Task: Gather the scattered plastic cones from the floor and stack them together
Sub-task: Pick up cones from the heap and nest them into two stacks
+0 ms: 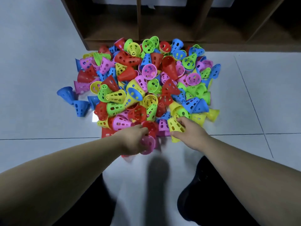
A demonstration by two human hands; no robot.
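1. Nearest, the left hand (135, 139) curls round a pink cone (147, 145), which is blurred; its grip may slip.
2. Just beside it, the right hand (189, 134) clamps a yellow cone (175, 128) between thumb and fingers.
3. Beyond both hands lies the pile of cones (146, 82); pulling from its edge could send neighbours rolling.
4. Farther, left of the left hand, loose blue cones (66, 94) sit apart and are easy to forget.
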